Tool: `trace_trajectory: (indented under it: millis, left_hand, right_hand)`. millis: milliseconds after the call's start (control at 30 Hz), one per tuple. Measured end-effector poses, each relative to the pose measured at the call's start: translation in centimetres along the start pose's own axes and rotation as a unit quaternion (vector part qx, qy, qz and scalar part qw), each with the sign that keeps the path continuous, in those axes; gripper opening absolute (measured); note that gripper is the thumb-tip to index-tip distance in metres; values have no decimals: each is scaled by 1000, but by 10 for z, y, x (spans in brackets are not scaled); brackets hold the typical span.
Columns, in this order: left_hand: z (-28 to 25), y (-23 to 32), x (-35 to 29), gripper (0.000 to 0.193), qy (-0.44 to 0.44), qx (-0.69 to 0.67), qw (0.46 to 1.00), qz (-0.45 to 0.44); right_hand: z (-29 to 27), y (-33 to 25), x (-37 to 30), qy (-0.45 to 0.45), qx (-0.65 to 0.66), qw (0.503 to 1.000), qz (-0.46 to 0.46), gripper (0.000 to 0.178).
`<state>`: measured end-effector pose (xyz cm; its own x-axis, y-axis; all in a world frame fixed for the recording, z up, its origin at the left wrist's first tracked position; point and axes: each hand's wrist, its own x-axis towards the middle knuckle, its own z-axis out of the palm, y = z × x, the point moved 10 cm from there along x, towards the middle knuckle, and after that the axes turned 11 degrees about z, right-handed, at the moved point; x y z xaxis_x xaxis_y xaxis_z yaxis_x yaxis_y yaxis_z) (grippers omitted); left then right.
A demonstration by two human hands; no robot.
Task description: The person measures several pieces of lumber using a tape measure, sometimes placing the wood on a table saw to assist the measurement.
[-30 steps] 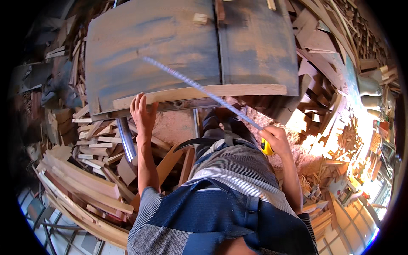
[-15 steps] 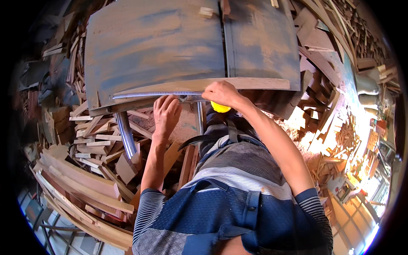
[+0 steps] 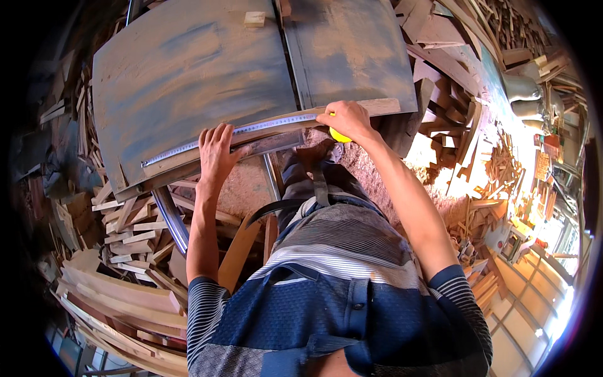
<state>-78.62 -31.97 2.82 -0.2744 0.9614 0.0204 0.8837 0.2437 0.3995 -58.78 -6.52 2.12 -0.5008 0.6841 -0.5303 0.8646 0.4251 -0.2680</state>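
Wood scraps (image 3: 138, 237) crowd round a dusty table (image 3: 188, 75) — along its near edge lies a wooden strip (image 3: 384, 107), a tape measure (image 3: 276, 122) stretched over it. The right hand (image 3: 350, 119) clutches its yellow case (image 3: 340, 136); the left hand (image 3: 215, 151) rests across both — gripping or not, I can't tell.

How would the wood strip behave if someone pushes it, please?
The wood strip would probably stay stiff, since it looks like solid wood. It may feel fairly light, being long but narrow. Pushed toward the person, it could drop off, because it lies along the near edge of the table.
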Motion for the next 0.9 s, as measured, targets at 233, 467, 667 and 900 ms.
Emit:
trace_trajectory:
  millis: [233,467,667,900]
  left_hand:
    - [5,3,4,64,9,-8,1000,18]
    - [8,13,16,60,-13,-18,999,43]
    - [9,18,22,59,-21,-24,998,51]
    - [7,21,33,59,-66,-56,995,54]
  right_hand:
    - [-20,35,0,34,1,998,45,35]
    - [-33,61,-4,67,9,995,73,37]
    - [-40,73,-4,70,9,993,90,36]
    - [-39,77,-5,73,8,991,109,36]
